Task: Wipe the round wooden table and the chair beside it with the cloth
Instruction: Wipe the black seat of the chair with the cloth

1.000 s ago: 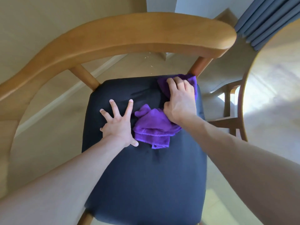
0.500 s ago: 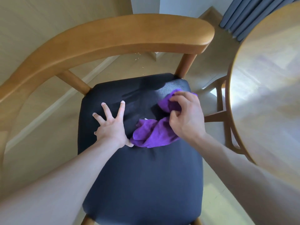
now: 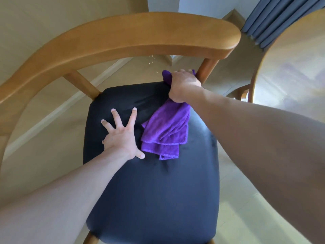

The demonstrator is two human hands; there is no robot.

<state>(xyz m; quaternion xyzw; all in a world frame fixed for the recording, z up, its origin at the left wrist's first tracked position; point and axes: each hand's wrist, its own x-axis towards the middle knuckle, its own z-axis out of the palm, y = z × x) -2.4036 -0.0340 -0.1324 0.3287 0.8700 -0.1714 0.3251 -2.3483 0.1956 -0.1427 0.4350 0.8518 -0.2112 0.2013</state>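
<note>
A wooden chair with a curved backrest [image 3: 123, 37] and a black padded seat [image 3: 154, 191] fills the view below me. My right hand [image 3: 182, 85] is shut on a purple cloth [image 3: 165, 132] at the seat's far right corner, next to the right back post [image 3: 206, 69]. The rest of the cloth hangs down and lies folded on the seat. My left hand [image 3: 121, 136] rests flat on the seat with its fingers spread, just left of the cloth. The round wooden table [image 3: 290, 67] is at the right edge.
Grey-blue curtains [image 3: 274, 18] hang at the top right behind the table. Pale floor [image 3: 246, 208] shows around the chair, and a beige wall [image 3: 52, 18] stands behind the backrest. The left back post [image 3: 80, 85] rises at the seat's far left corner.
My right hand has bunched the cloth and carried it from the middle right of the seat up to the far right corner by the post. My left hand has stayed planted.
</note>
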